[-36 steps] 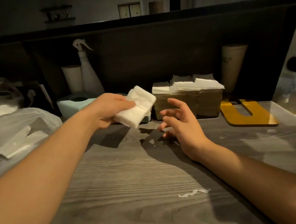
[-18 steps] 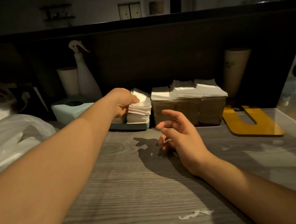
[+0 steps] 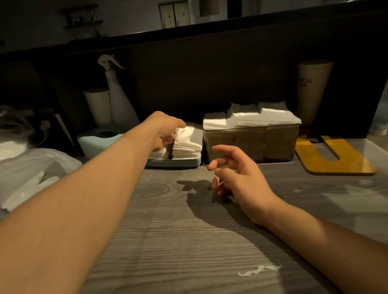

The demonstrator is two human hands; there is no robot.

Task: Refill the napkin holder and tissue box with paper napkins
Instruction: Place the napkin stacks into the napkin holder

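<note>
A pale blue tray (image 3: pixel 175 164) stands at the back of the wooden counter with white paper napkins (image 3: pixel 186 144) stacked in it. My left hand (image 3: pixel 163 129) rests on the left side of that stack, fingers curled against the napkins. To its right a brown box (image 3: pixel 252 144) is heaped with white napkins (image 3: pixel 251 117) above its rim. My right hand (image 3: pixel 237 176) hovers over the counter in front of the brown box, fingers loosely apart and holding nothing.
A pale blue tissue box lid (image 3: pixel 99 138) sits at the back left by a spray bottle (image 3: pixel 118 99) and paper roll (image 3: pixel 98 106). A plastic bag (image 3: pixel 20 173) with napkins lies left. A yellow board (image 3: pixel 331 157), a cup (image 3: pixel 313 88) and a paper scrap (image 3: pixel 259 269) are around.
My left hand carried a wad of napkins from mid-air back and down into the blue tray and now presses against the stack. My right hand stayed nearly still.
</note>
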